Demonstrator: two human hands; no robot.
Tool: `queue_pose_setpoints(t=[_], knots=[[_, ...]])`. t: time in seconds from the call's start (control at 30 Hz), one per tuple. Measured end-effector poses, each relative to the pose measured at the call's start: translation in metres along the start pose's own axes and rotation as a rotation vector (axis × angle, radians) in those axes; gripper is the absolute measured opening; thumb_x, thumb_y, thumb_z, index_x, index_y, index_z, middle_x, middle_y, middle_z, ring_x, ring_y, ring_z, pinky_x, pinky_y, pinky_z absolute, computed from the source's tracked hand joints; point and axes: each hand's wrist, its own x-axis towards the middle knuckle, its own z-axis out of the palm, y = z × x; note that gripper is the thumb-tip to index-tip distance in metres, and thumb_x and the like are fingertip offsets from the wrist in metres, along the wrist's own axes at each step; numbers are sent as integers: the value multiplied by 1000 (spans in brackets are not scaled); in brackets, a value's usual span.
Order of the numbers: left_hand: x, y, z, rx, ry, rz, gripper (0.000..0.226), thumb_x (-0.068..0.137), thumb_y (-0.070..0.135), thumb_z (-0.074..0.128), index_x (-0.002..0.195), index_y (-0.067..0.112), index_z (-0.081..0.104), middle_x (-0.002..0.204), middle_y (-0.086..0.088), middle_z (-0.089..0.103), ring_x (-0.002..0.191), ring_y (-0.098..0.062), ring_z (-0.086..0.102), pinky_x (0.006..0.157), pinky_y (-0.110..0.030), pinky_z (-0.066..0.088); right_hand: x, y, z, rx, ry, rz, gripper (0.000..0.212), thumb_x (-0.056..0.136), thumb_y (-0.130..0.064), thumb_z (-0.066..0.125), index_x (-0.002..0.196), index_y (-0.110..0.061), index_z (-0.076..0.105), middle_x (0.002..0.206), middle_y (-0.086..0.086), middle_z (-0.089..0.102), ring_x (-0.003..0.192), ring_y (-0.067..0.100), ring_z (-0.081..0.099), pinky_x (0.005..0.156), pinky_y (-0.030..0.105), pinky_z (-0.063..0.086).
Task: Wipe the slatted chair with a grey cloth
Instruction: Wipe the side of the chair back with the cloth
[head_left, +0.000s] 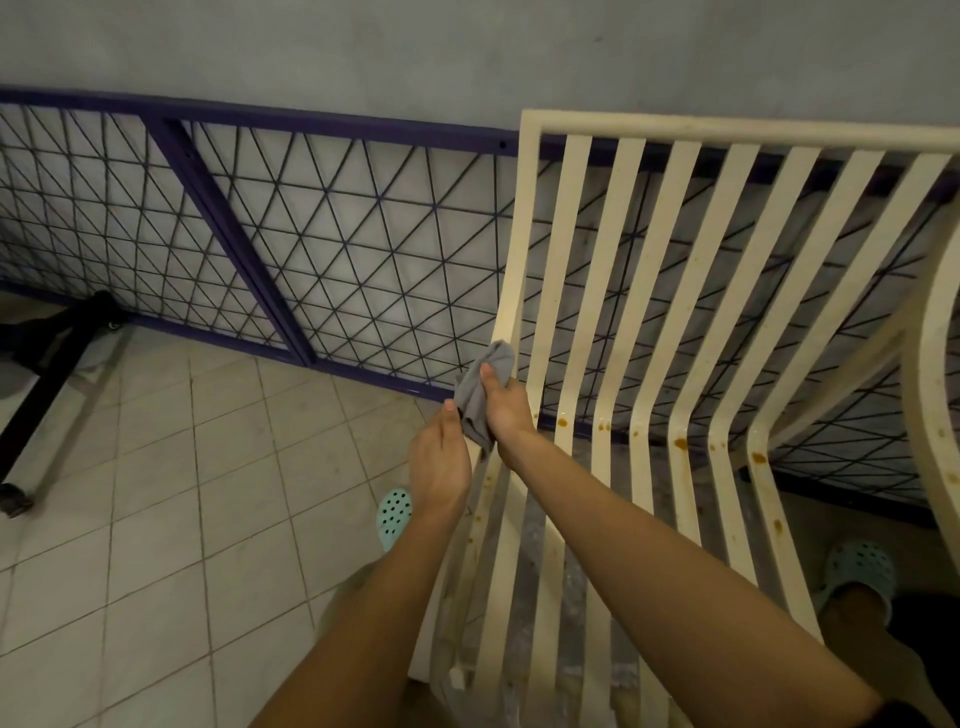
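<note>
A cream slatted chair (644, 291) fills the right half of the view, its back rising toward the wall and its seat running toward me. Rust-brown spots mark the bend of several slats. My right hand (506, 408) grips a crumpled grey cloth (480, 395) against the chair's leftmost upright rail, where back meets seat. My left hand (440, 460) is just below and left of it, fingertips touching the cloth's lower edge; whether they pinch it is hidden.
A purple metal frame with wire mesh (291, 249) leans along the grey wall behind the chair. A black stand leg (47, 384) lies on the tiled floor at left. My feet wear teal clogs (394, 514), one on each side of the seat.
</note>
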Motion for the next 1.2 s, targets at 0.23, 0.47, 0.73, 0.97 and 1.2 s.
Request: queue_pose_setpoints(t=[0.23, 0.47, 0.73, 0.97, 1.2], knots=[[7, -8, 4, -85, 19, -51, 43, 105, 39, 30, 103, 12, 64, 105, -7, 67, 97, -17, 63, 87, -37, 52, -29, 25, -13, 94, -105, -56, 40, 95, -17, 61, 130, -3, 51, 123, 16, 64, 111, 29, 63, 95, 41, 54], [2, -3, 1, -95, 29, -35, 43, 106, 36, 30, 116, 11, 64, 105, -1, 62, 96, -13, 57, 78, -21, 40, -5, 4, -9, -127, -50, 32, 53, 99, -49, 47, 121, -2, 59, 113, 16, 68, 103, 30, 66, 94, 45, 54], [8, -5, 3, -206, 59, -184, 48, 103, 43, 34, 112, 7, 66, 106, -11, 68, 98, -24, 65, 82, -35, 53, -42, 46, 3, -52, 21, -99, 43, 95, -40, 59, 123, -8, 55, 109, 11, 69, 96, 24, 68, 86, 46, 57], [-2, -1, -7, -243, 168, -177, 42, 102, 38, 36, 85, 18, 69, 102, -8, 71, 96, -23, 65, 85, -38, 53, -79, 59, -2, -64, -9, -106, 34, 93, -29, 64, 121, -10, 59, 107, 8, 69, 98, 21, 67, 84, 35, 57], [-28, -8, -23, -341, 111, -150, 42, 104, 32, 36, 93, 10, 70, 102, -9, 68, 94, -15, 62, 76, -23, 48, -120, 72, -6, -83, -74, -52, 33, 92, -31, 64, 119, -13, 59, 108, 5, 68, 98, 19, 66, 83, 29, 56]])
